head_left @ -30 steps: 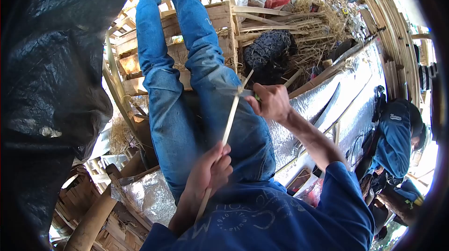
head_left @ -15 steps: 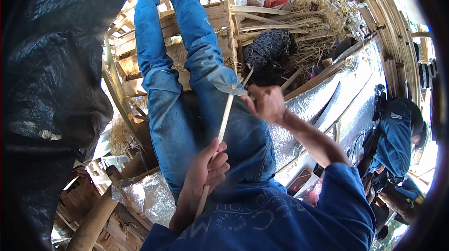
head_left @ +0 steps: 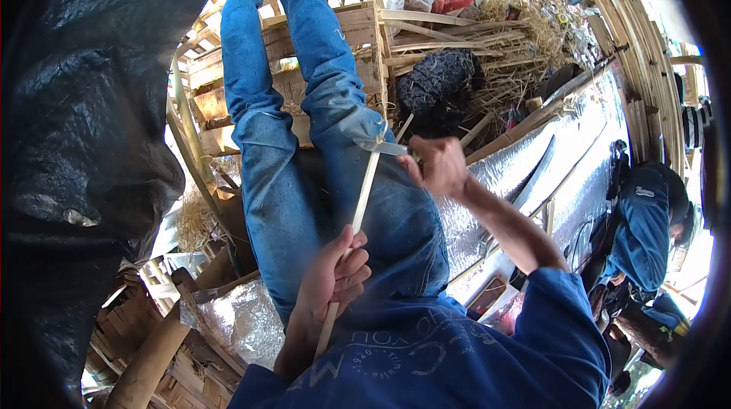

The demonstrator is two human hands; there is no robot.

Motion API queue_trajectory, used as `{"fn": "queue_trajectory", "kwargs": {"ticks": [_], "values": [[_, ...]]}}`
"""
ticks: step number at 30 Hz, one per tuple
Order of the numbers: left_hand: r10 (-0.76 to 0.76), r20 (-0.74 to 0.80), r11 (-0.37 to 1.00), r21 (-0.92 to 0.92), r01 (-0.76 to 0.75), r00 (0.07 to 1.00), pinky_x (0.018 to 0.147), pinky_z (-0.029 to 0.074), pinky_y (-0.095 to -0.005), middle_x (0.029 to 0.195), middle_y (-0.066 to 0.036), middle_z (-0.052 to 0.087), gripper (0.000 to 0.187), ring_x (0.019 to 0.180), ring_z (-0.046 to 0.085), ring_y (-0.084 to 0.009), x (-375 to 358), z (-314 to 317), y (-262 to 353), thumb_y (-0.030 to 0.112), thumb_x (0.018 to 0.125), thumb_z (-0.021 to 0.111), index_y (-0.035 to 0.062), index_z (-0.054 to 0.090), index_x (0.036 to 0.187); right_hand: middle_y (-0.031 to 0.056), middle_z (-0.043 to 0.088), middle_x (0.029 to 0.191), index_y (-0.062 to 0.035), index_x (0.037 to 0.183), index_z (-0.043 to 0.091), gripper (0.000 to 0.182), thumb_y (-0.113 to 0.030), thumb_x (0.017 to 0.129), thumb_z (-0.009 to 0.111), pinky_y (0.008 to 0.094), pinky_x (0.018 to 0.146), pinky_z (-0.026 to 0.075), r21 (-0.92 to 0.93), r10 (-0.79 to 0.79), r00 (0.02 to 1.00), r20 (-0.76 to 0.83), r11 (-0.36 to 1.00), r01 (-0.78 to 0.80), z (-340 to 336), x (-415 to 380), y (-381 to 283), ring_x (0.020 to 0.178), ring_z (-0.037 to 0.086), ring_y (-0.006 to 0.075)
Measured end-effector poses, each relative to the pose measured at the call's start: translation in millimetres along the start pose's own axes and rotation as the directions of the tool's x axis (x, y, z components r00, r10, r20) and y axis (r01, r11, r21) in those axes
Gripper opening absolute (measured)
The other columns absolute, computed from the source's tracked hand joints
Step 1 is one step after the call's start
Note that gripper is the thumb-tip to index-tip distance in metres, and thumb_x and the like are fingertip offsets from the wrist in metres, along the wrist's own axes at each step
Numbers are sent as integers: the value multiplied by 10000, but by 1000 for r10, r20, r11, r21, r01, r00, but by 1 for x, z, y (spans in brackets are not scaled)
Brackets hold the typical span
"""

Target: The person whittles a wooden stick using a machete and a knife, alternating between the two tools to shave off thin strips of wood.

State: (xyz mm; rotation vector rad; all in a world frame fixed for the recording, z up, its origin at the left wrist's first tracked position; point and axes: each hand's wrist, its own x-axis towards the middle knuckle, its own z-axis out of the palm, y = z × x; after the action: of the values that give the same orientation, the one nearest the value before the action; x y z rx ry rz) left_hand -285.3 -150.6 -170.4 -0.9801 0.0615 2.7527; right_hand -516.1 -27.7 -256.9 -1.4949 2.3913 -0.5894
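My left hand (head_left: 335,272) is wrapped around a thin, pale bamboo strip (head_left: 367,188), whose lower end runs back towards my shirt. My right hand (head_left: 440,168) grips a knife; the handle is mostly hidden in my fingers. The knife's blade (head_left: 392,148) lies across the strip near its far end, above my jeans-clad thigh. A thin curled shaving (head_left: 382,132) stands up where blade and strip meet.
A dark, shaggy bundle (head_left: 435,78) and straw and bamboo scraps (head_left: 506,39) lie ahead. Silver foil sheeting (head_left: 495,192) bearing a long curved blade (head_left: 539,169) is on the right. A person in a blue jacket (head_left: 641,218) sits far right. Black plastic (head_left: 84,119) hangs at left.
The knife blade has turned slightly flatter across the strip, and the curl of shaving stands out more. My left hand stays in nearly the same place on the strip.
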Motion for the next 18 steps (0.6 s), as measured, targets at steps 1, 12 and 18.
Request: {"fn": "queue_trajectory", "kwargs": {"ticks": [1,12,18], "values": [[0,-3,1000,-10,-1,1000,277,156,-139,505,72,239,281,368,203,-7,0,-2,-1,375,1002,363,121,387,884,120,477,443,-54,612,497,472,-433,885,562,381,400,425,29,-9,995,-103,1000,12,0,-4,-12,388,521,295],[-97,67,995,-29,100,993,282,154,-136,511,79,263,298,363,197,3,3,-3,-1,407,985,403,142,418,849,225,577,804,40,1024,519,339,-278,931,450,486,598,448,-178,645,710,-283,692,-700,8,-159,52,651,586,392],[-113,137,980,-145,133,984,267,163,-140,519,59,267,271,355,198,-17,5,-2,-3,350,1012,339,125,393,871,253,519,1107,47,1162,529,347,-142,882,448,467,915,406,-96,912,340,-231,326,-941,0,-175,31,1085,486,390]]}}
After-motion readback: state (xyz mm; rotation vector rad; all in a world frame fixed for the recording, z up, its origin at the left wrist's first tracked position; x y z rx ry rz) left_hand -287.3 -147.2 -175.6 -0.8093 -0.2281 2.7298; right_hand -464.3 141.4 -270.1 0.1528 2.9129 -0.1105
